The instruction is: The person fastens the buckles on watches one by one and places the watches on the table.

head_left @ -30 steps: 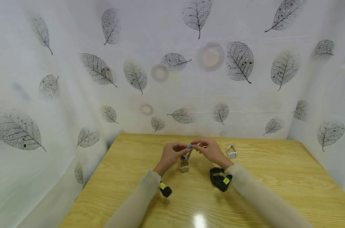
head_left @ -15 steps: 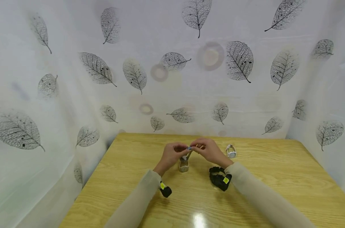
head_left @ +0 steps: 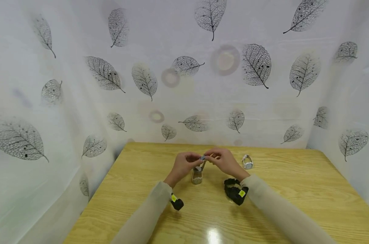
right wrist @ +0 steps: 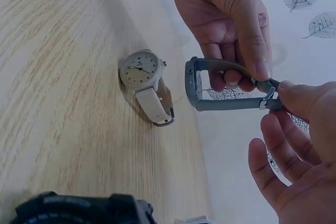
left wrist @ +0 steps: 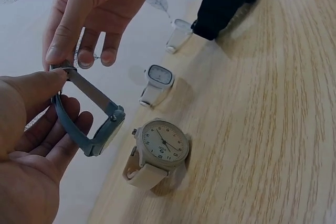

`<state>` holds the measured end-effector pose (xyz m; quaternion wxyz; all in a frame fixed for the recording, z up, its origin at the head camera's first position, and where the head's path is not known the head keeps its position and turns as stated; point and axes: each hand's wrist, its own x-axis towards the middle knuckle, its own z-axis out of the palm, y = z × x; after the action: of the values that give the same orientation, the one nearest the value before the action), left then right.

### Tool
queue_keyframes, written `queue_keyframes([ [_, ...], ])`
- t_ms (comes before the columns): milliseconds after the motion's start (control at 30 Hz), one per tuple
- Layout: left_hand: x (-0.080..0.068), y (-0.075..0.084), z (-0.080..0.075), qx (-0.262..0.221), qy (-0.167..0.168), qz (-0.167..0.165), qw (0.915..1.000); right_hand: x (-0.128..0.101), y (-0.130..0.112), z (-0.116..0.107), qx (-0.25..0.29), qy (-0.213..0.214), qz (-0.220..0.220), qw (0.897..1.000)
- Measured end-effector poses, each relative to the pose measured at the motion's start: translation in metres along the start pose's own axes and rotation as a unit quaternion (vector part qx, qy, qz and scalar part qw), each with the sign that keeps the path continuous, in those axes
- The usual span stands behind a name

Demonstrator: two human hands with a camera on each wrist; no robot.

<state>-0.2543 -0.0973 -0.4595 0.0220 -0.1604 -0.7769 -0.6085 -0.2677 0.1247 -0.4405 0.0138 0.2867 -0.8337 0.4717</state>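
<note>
A blue-grey wristwatch [left wrist: 107, 132] hangs in the air, its strap bent into a loop with the two ends together. My left hand [head_left: 182, 166] pinches the strap by the metal buckle [right wrist: 268, 98]. From the other side, my right hand [head_left: 225, 162] grips the strap end at the same spot with thumb and fingertips. The watch head points down toward the table, its dial turned away in the right wrist view. Below the hands, a beige wristwatch [left wrist: 165, 142] with a round numbered dial stands on the table, strap closed.
On the wooden table [head_left: 141, 162], a white square-faced watch [head_left: 248, 166] stands at the back right. Another small white watch [left wrist: 182, 24] shows beyond it in the left wrist view. A bulky black watch [head_left: 233, 194] stands near my right wrist. A leaf-print curtain [head_left: 184, 91] surrounds the table.
The right fingers shift slightly at the strap end, and the blue-grey watch sways a little. Both arms and the other watches stay in place.
</note>
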Motion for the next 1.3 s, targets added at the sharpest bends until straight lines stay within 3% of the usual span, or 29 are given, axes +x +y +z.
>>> queue_keyframes([
  [367, 0.0, -0.0038, 0.0037, 0.006, 0.008, 0.001, 0.9999, 0.0009, -0.0005, 0.0034, -0.049, -0.002, -0.049, 0.998],
  [467, 0.0003, -0.0018, 0.0031, 0.011, 0.007, -0.001, 0.9999, 0.0006, -0.0009, 0.0037, -0.05, -0.001, -0.045, 0.998],
  [767, 0.0036, -0.003, -0.0001, 0.012, 0.002, 0.008, 0.9999, -0.002, 0.0061, 0.0005, 0.013, 0.008, -0.004, 1.0],
  [1300, -0.0002, -0.0024, 0.0025, -0.007, -0.002, 0.02, 0.9998, -0.0011, 0.0027, 0.0, -0.042, -0.002, -0.039, 0.998],
])
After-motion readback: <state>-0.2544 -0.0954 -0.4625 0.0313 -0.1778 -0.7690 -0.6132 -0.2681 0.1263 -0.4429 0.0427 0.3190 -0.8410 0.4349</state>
